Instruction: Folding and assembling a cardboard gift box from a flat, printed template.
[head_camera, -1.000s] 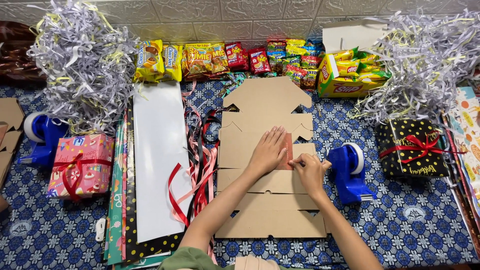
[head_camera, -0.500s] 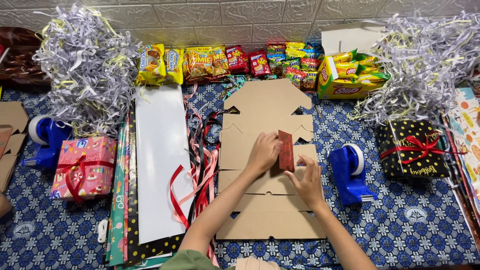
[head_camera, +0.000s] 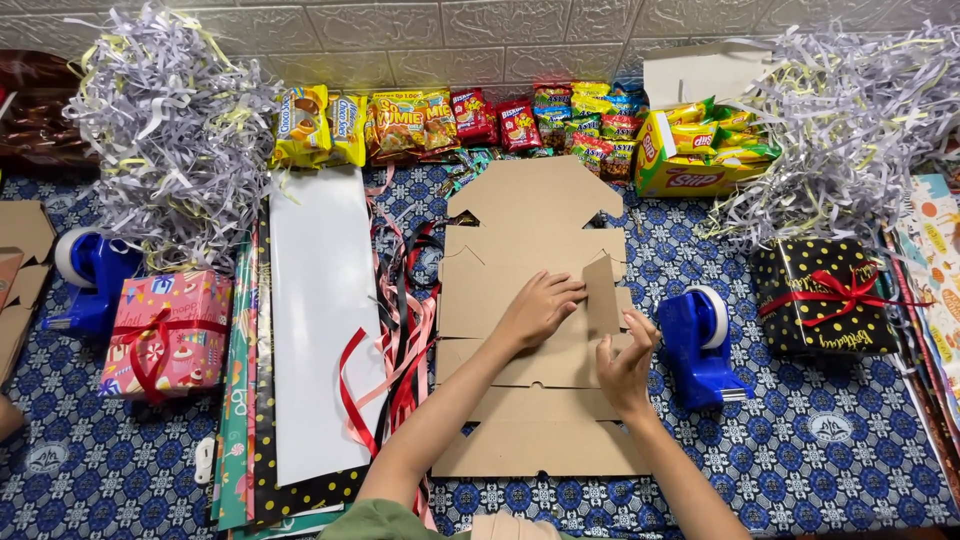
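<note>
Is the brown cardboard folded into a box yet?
No. The cardboard lies spread flat; only one side flap stands up between both hands.

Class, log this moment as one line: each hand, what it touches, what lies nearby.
left hand: flat on cardboard box blank | right hand: lifting side flap | nearby: blue tape dispenser

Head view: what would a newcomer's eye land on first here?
The flat cardboard box blank at table centre, with the left hand pressing it and the right hand lifting a side flap. Then the two heaps of shredded paper at the back corners, and the row of snack packets along the wall.
</note>
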